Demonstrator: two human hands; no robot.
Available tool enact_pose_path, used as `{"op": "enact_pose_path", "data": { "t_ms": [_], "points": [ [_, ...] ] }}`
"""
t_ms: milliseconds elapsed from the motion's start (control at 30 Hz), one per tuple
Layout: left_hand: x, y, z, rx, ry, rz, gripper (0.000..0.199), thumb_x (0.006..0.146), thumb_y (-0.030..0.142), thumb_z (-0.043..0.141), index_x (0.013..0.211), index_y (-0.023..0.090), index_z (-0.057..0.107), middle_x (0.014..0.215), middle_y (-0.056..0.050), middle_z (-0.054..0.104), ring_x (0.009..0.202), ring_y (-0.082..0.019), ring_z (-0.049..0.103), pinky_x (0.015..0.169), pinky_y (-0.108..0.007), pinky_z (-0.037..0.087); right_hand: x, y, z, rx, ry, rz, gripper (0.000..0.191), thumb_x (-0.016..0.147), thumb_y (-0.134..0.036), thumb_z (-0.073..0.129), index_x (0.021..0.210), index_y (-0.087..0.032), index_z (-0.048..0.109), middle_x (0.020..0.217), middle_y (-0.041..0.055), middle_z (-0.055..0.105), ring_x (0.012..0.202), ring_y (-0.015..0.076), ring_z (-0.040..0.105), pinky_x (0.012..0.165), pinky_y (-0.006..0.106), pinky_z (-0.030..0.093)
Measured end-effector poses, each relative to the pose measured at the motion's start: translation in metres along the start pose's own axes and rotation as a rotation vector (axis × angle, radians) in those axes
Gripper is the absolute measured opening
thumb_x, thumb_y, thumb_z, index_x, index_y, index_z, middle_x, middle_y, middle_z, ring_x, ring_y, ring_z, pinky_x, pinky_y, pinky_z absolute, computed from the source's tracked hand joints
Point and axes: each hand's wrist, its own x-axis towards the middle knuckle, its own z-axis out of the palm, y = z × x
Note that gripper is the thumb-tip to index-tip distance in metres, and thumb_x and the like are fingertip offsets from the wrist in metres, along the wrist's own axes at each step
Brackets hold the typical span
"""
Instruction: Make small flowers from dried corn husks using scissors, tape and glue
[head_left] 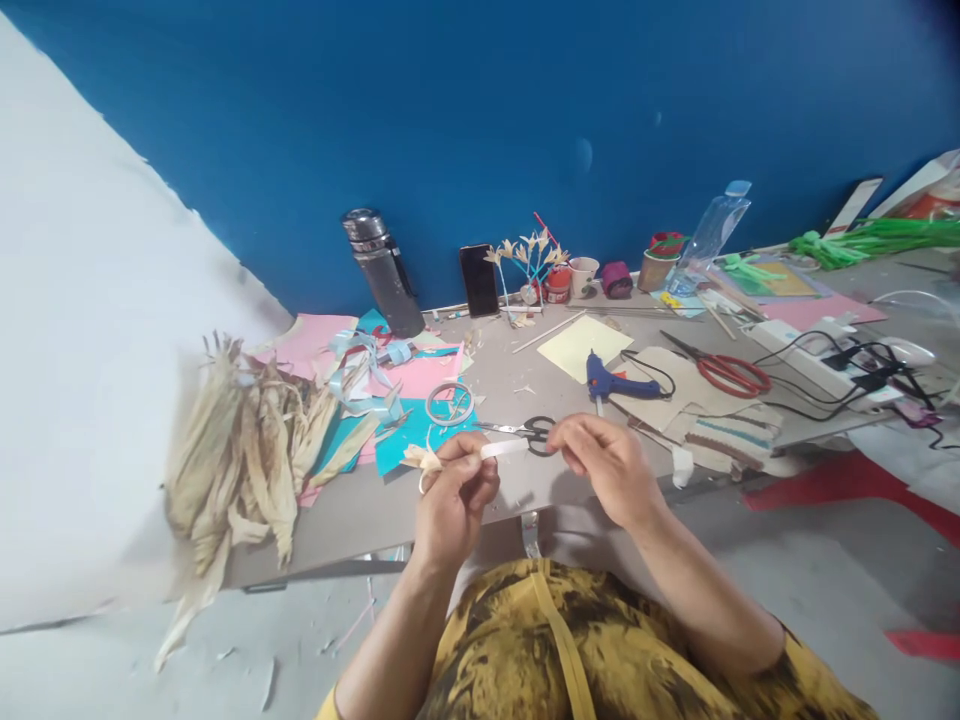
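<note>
My left hand [456, 492] is closed on a small cream flower [424, 460] that looks made of dried husk. A short white strip [506, 449] sticks out from its thumb and fingers toward the right. My right hand [604, 468] is across from it with fingers curled together; whether anything is between them is hidden. Its fingertips come close to the handles of black-handled scissors [538, 432] lying on the table, and I cannot tell if they touch. Just beyond my left hand lies a roll of tape [450, 404], partly over blue paper [401, 450].
Dried corn husks [244, 450] are heaped at the left. A thermos [384, 275], a phone [478, 280] and finished flowers [529, 255] stand along the blue wall. Rightward lie a blue glue gun [619, 382], red-handled scissors [731, 375] and a corded power strip [817, 360].
</note>
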Motion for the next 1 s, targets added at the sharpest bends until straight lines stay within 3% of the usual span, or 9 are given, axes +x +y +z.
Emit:
{"op": "enact_pose_path", "data": {
  "t_ms": [100,200,367,500,567,733,867,1000],
  "points": [
    [0.0,0.003,0.001,0.041,0.057,0.0,0.017,0.07,0.029,0.069,0.068,0.015,0.059,0.066,0.001,0.053,0.053,-0.006,0.043,0.047,-0.018,0.026,0.0,-0.004,0.002,-0.113,0.04,0.007,0.027,0.087,-0.043,0.068,0.094,-0.017,0.07,0.069,0.0024,0.067,0.055,0.0125,0.053,0.047,0.023,0.041],
    [0.001,0.006,0.004,0.104,0.081,-0.012,0.018,0.07,0.03,0.07,0.068,0.016,0.06,0.063,0.002,0.05,0.056,-0.007,0.044,0.051,-0.019,0.031,0.002,-0.012,0.005,-0.204,-0.006,-0.09,0.027,0.093,-0.039,0.061,0.085,-0.016,0.072,0.067,0.0039,0.07,0.053,0.0119,0.052,0.049,0.023,0.043],
    [0.009,0.007,0.007,0.171,0.012,0.012,0.019,0.071,0.032,0.068,0.066,0.016,0.058,0.062,0.003,0.046,0.055,-0.008,0.042,0.051,-0.02,0.031,0.015,-0.025,0.012,-0.287,-0.054,-0.205,0.022,0.093,-0.031,0.061,0.106,-0.019,0.073,0.096,0.0064,0.074,0.069,0.0132,0.061,0.059,0.023,0.048],
    [0.017,0.01,0.007,0.179,-0.052,-0.006,0.02,0.073,0.033,0.066,0.064,0.016,0.06,0.059,0.001,0.047,0.053,-0.009,0.039,0.049,-0.021,0.027,0.026,-0.028,0.016,-0.265,-0.204,-0.151,0.024,0.093,-0.033,0.061,0.11,-0.02,0.073,0.102,0.0072,0.075,0.079,0.0149,0.065,0.06,0.023,0.047],
    [0.021,0.011,0.006,0.183,-0.056,-0.01,0.02,0.073,0.034,0.066,0.066,0.016,0.062,0.06,0.001,0.049,0.053,-0.009,0.04,0.049,-0.021,0.027,0.03,-0.027,0.016,-0.268,-0.202,-0.158,0.023,0.091,-0.033,0.064,0.109,-0.02,0.073,0.101,0.0072,0.075,0.077,0.0146,0.064,0.059,0.023,0.046],
    [0.028,0.012,0.006,0.301,-0.039,0.049,0.019,0.076,0.034,0.066,0.068,0.017,0.064,0.062,0.001,0.05,0.053,-0.009,0.038,0.049,-0.022,0.028,0.035,-0.03,0.017,-0.394,-0.066,-0.394,0.011,0.092,-0.022,0.061,0.096,-0.02,0.071,0.091,0.0056,0.073,0.073,0.0147,0.062,0.066,0.027,0.048],
    [0.029,0.016,0.011,0.524,-0.008,0.17,0.016,0.078,0.032,0.067,0.07,0.018,0.065,0.064,0.001,0.053,0.055,-0.01,0.042,0.052,-0.024,0.032,0.038,-0.035,0.016,-0.569,-0.072,-0.591,0.012,0.092,-0.014,0.058,0.093,-0.021,0.068,0.083,0.005,0.073,0.077,0.0178,0.063,0.074,0.032,0.048],
    [0.028,0.02,0.016,0.677,0.006,0.281,0.016,0.08,0.029,0.064,0.069,0.018,0.064,0.064,0.001,0.056,0.062,-0.013,0.049,0.059,-0.026,0.039,0.039,-0.04,0.014,-0.767,-0.121,-0.677,0.013,0.092,-0.013,0.056,0.091,-0.02,0.068,0.083,0.0063,0.075,0.076,0.0194,0.063,0.071,0.032,0.046]
  ]
}}
